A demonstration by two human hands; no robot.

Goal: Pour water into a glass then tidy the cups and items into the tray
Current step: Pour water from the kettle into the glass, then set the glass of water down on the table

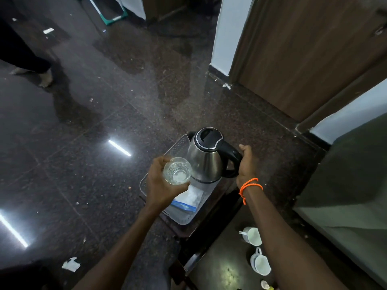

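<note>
My left hand (158, 186) is shut on a clear glass (177, 171) with water in it, held just left of a steel kettle (206, 159). The kettle stands upright in a grey tray (178, 216) at the end of a dark table. My right hand (247, 162) is closed around the kettle's black handle (231, 155). A clear bag with a blue strip (188, 200) lies in the tray below the glass. Two white cups (252, 236) (260, 262) rest on the table near my right forearm.
Some small items (265, 285) lie at the table's near edge. A wooden door (303, 59) and white wall stand to the right. Another person's bare feet (45, 77) are on the dark polished floor at far left. Paper scraps (71, 264) litter the floor.
</note>
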